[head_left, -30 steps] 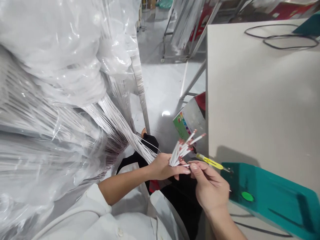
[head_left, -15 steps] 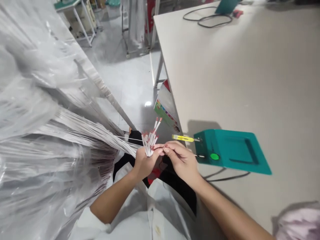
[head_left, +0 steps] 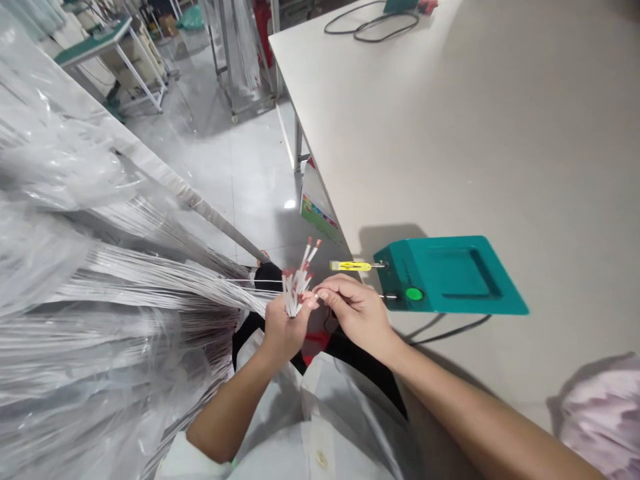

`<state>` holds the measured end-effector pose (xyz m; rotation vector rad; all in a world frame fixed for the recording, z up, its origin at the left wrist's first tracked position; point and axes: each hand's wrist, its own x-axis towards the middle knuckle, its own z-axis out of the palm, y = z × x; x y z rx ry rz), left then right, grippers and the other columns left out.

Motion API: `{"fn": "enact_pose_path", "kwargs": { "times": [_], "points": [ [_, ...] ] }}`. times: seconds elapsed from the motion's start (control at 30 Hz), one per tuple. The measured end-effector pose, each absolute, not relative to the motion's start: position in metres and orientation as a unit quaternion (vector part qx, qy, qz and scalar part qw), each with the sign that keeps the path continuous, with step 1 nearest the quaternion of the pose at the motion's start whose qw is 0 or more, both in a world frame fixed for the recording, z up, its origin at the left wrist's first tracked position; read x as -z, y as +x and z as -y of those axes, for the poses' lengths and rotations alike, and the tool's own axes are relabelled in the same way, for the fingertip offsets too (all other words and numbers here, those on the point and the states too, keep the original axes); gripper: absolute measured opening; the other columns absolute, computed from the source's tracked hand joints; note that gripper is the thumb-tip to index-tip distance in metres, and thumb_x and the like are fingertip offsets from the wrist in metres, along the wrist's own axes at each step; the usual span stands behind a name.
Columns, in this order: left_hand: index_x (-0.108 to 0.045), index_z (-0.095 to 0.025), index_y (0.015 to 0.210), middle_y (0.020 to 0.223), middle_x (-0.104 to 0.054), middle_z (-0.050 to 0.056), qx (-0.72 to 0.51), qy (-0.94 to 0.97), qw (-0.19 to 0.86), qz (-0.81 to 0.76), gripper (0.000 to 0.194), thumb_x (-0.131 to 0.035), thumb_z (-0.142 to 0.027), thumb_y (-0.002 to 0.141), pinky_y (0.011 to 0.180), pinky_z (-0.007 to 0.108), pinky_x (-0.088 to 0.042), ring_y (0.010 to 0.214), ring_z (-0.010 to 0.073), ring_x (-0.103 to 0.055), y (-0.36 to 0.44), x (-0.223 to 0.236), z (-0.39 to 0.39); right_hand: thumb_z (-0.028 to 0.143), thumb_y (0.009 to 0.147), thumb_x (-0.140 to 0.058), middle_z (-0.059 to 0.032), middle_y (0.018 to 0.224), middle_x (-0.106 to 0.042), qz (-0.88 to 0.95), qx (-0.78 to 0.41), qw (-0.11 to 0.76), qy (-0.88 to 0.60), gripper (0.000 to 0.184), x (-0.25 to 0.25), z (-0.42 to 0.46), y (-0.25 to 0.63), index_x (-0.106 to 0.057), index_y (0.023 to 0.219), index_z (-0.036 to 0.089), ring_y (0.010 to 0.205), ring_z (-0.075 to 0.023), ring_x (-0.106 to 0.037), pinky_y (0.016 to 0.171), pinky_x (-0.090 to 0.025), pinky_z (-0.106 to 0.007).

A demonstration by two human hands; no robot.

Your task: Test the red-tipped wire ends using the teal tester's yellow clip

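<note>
My left hand (head_left: 285, 330) is closed around a bundle of white wires (head_left: 295, 290) whose ends show reddish, copper-coloured tips. The wires trail off to the left from under the hand. My right hand (head_left: 357, 313) pinches at a wire end beside the left thumb; the fingertips of both hands nearly meet. What exactly sits between the right fingertips is too small to make out fully. Just right of the hands, on the table, lies a teal device (head_left: 455, 273) with a green round button (head_left: 414, 294) and a yellow clip-like piece (head_left: 350, 266) on a metal post.
On the left hang many long white wires (head_left: 150, 267) under clear plastic (head_left: 45, 227), along a rail (head_left: 185, 190). The white table (head_left: 470, 153) bears a black cable (head_left: 373, 30) at its far end and pinkish cloth (head_left: 605, 420) near right. A wheeled rack (head_left: 230, 73) stands beyond.
The view has shifted, so the table and teal device appear further left and higher. My right fingertips have drawn slightly away from the left thumb; the left hand still grips the bundle.
</note>
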<state>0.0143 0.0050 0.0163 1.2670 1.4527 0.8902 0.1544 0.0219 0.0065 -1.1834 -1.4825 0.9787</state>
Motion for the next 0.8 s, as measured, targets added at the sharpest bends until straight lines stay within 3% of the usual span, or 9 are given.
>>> {"fn": "enact_pose_path", "kwargs": {
  "times": [0.1, 0.23, 0.37, 0.57, 0.7, 0.8],
  "points": [
    [-0.064, -0.014, 0.068, 0.046, -0.046, -0.004, -0.372, 0.458, 0.561, -0.58, 0.026, -0.057, -0.038, 0.078, 0.046, 0.022, -0.031, 0.043, 0.0073, -0.037, 0.013, -0.015, -0.007, 0.028, 0.083, -0.057, -0.0019, 0.072, -0.063, 0.545, -0.486, 0.508, -0.457, 0.017, -0.005, -0.022, 0.151, -0.064, 0.071, 0.019, 0.06, -0.0113, -0.058, 0.057, -0.048, -0.025],
    [-0.064, -0.013, 0.068, 0.045, -0.046, -0.004, -0.405, 0.408, 0.603, -0.553, 0.029, -0.059, -0.04, 0.075, 0.041, 0.021, -0.025, 0.039, 0.005, -0.031, 0.009, -0.006, -0.007, 0.031, 0.085, -0.054, -0.001, 0.071, -0.061, 0.534, -0.534, 0.498, -0.426, 0.02, -0.001, -0.022, 0.148, -0.063, 0.073, 0.018, 0.058, -0.0105, -0.056, 0.056, -0.047, -0.025],
    [-0.066, -0.012, 0.074, 0.052, -0.053, -0.002, -0.409, 0.393, 0.619, -0.543, 0.03, -0.06, -0.042, 0.074, 0.039, 0.021, -0.024, 0.039, 0.004, -0.031, 0.008, -0.001, -0.005, 0.029, 0.087, -0.051, -0.0022, 0.072, -0.061, 0.583, -0.485, 0.489, -0.43, 0.021, -0.001, -0.022, 0.151, -0.061, 0.072, 0.019, 0.069, -0.013, -0.058, 0.066, -0.047, -0.027],
    [-0.065, -0.012, 0.077, 0.055, -0.056, -0.001, -0.394, 0.404, 0.613, -0.553, 0.03, -0.06, -0.041, 0.074, 0.038, 0.02, -0.024, 0.039, 0.0035, -0.032, 0.006, -0.006, -0.006, 0.026, 0.085, -0.051, -0.0021, 0.069, -0.059, 0.645, -0.393, 0.468, -0.46, 0.018, -0.009, -0.021, 0.154, -0.059, 0.071, 0.02, 0.066, -0.0131, -0.056, 0.061, -0.046, -0.027],
    [-0.065, -0.012, 0.082, 0.058, -0.056, -0.001, -0.383, 0.42, 0.6, -0.563, 0.033, -0.058, -0.044, 0.075, 0.039, 0.021, -0.024, 0.039, 0.0035, -0.03, 0.004, -0.011, -0.007, 0.024, 0.086, -0.049, -0.0055, 0.085, -0.064, 0.644, -0.348, 0.483, -0.481, 0.016, -0.013, -0.02, 0.157, -0.064, 0.089, 0.02, 0.076, -0.0149, -0.061, 0.069, -0.05, -0.029],
    [-0.062, -0.013, 0.071, 0.051, -0.047, -0.004, -0.354, 0.456, 0.592, -0.562, 0.032, -0.056, -0.044, 0.078, 0.041, 0.021, -0.024, 0.04, 0.0043, -0.029, 0.002, -0.017, -0.008, 0.023, 0.084, -0.053, -0.0085, 0.1, -0.064, 0.664, -0.315, 0.487, -0.472, 0.021, -0.019, -0.022, 0.162, -0.065, 0.101, 0.02, 0.089, -0.0175, -0.062, 0.076, -0.051, -0.031]
  ]
}}
